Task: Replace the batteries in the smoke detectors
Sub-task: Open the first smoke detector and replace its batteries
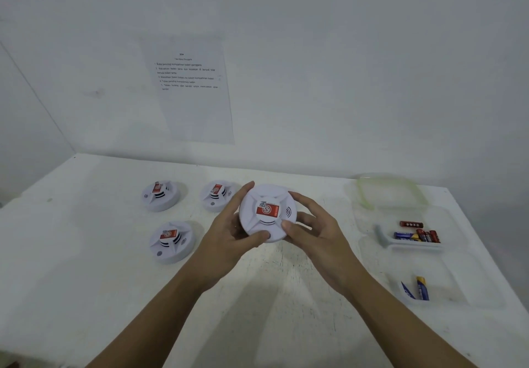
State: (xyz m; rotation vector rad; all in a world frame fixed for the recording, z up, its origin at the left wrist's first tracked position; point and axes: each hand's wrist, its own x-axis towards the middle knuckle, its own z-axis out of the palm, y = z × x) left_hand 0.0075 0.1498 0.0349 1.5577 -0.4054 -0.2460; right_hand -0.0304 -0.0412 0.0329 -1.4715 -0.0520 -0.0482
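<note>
1. Both hands hold one smoke detector [267, 213]. The left hand [229, 233] curls round its left edge, with the thumb on the lower rim and the fingers reaching behind. The right hand [317, 233] grips the right edge, its thumb pressed on the front face near the bottom.
2. Held between the two palms, the detector is lifted off the white table [86, 224]. Its front is tilted toward the camera and a red label sits at the centre.
3. Three others lie on the table to the left of the left hand. A near-fingertip detector [217, 196] is just beside the fingertips, a far-left detector [161, 196] lies further out, and a lower detector [171, 241] lies left of the wrist.
4. Well apart to the right of the right hand is a clear tub [458, 219] holding red and blue batteries [418, 234].
5. Right of the right forearm, a second tub [472, 281] holds a blue-and-gold battery [421, 288]. The blue shape beside it may be another battery, but it is too blurred to tell.
6. Beyond the clear tub lies a green-rimmed lid [386, 190].
7. Above and beyond the left hand, a printed sheet [190, 90] hangs on the wall.
</note>
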